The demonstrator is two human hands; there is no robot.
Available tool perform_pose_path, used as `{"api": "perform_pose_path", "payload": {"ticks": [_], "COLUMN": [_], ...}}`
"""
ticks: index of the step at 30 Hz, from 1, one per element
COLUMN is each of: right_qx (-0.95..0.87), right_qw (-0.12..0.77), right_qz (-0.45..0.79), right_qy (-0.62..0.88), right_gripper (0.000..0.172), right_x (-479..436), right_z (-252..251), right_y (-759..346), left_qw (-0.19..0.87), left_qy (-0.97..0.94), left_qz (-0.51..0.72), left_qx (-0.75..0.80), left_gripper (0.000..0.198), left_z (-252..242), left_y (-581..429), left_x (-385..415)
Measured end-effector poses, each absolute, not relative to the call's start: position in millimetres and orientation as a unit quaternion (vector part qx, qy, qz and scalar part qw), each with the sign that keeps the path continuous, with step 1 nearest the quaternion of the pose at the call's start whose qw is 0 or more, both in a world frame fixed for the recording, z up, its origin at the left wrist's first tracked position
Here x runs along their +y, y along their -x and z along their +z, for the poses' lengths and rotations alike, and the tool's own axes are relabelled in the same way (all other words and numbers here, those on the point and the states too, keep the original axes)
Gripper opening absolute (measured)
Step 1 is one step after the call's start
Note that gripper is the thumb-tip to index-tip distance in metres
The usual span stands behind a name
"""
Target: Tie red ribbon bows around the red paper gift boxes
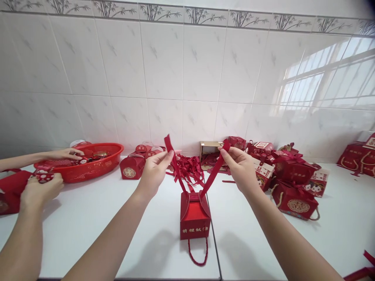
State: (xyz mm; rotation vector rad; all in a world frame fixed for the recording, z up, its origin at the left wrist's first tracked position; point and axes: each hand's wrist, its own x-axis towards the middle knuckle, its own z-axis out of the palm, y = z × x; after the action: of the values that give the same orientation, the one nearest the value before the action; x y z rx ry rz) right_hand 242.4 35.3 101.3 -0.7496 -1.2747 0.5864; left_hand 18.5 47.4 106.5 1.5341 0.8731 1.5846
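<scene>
Pinched shut on the two ends of a red ribbon [209,179], our left hand [154,171] and right hand [238,168] hold it up in a V. Below it a small red gift box [195,218] stands just under the middle of the frame on the white bench [140,226]. Both strands run down into the box's folded top.

We judge the ribbon soft, light and rather slick, best gripped near its ends between thumb and fingertips. The box looks like thin card: light enough to tip under an uneven pull and easy to crease, with the side walls the safest hold. A cord loop [198,255] hangs from its front, toward us.

Behind the box lies a heap of loose ribbons [190,166], with an open cardboard carton [208,147] just beside it. Right of centre, tied boxes [295,201] crowd near our right wrist. At left stand a rounded red box [131,167] and a red plastic basket [96,168], where another person's hands [41,191] work, well apart from ours.
</scene>
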Motion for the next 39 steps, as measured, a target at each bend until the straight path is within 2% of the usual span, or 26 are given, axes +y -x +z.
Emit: {"api": "perform_pose_path", "payload": {"ticks": [9,15,22,27,39], "right_qx": [-0.566,-0.556,-0.532,-0.523,-0.546], "right_qw": [0.696,0.703,0.724,0.728,0.693], "right_qz": [0.322,0.318,0.336,0.333,0.388], "right_qy": [0.303,0.308,0.283,0.292,0.268], "right_gripper": [0.020,0.017,0.016,0.021,0.027], "right_x": [36,30,29,29,26], "right_z": [110,114,111,110,121], "right_y": [-233,-234,-241,-245,-236], "left_qw": [0.414,0.402,0.413,0.415,0.539], "left_qy": [-0.615,-0.617,-0.594,-0.563,-0.513], "left_qz": [0.586,0.590,0.607,0.642,0.616], "left_qx": [0.327,0.332,0.331,0.314,0.257], "left_gripper": [0.035,0.038,0.033,0.025,0.023], "left_z": [115,112,106,111,126], "left_y": [-28,-29,-24,-19,-30], "left_x": [48,48,45,41,43]}}
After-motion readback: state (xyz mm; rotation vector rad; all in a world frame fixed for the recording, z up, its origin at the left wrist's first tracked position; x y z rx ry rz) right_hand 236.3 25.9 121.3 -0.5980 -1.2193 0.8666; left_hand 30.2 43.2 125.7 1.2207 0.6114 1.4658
